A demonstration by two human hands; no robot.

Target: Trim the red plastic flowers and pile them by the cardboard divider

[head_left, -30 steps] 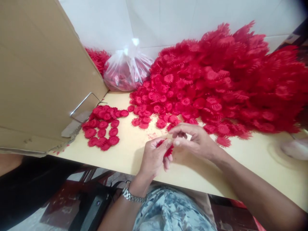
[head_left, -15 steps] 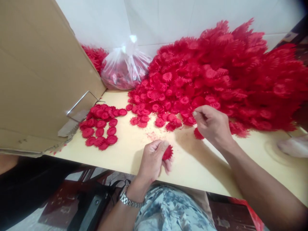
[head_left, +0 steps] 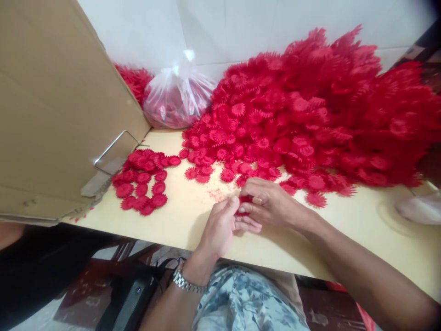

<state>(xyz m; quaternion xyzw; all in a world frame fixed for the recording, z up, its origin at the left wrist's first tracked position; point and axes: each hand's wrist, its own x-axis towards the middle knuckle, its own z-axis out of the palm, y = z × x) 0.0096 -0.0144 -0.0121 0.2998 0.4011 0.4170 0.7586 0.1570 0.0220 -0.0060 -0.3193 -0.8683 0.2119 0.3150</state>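
My left hand (head_left: 218, 227) is above the table near its front edge, its thumb and fingers closed on a red flower-shaped piece with a toothed rim (head_left: 245, 199). My right hand (head_left: 275, 204) meets it from the right, fingers bent around the same piece, most of which the fingers hide. Just behind both hands spreads a big heap of similar red flower pieces (head_left: 262, 124). Left of them, strung or laid in a looping row, are more red toothed pieces (head_left: 143, 177).
At the left stands a large cardboard box (head_left: 62, 105) with a bent metal wire (head_left: 109, 149) by it. A knotted clear bag (head_left: 179, 99) of red pieces leans near the wall. Red crumbs dot the pale tabletop (head_left: 193, 202). Another person's dark clothing (head_left: 44, 262) shows lower left.
My right hand has come down and left from the heap's front edge to the piece in my left hand. My left hand stays nearly in place, its lower fingers now more extended.
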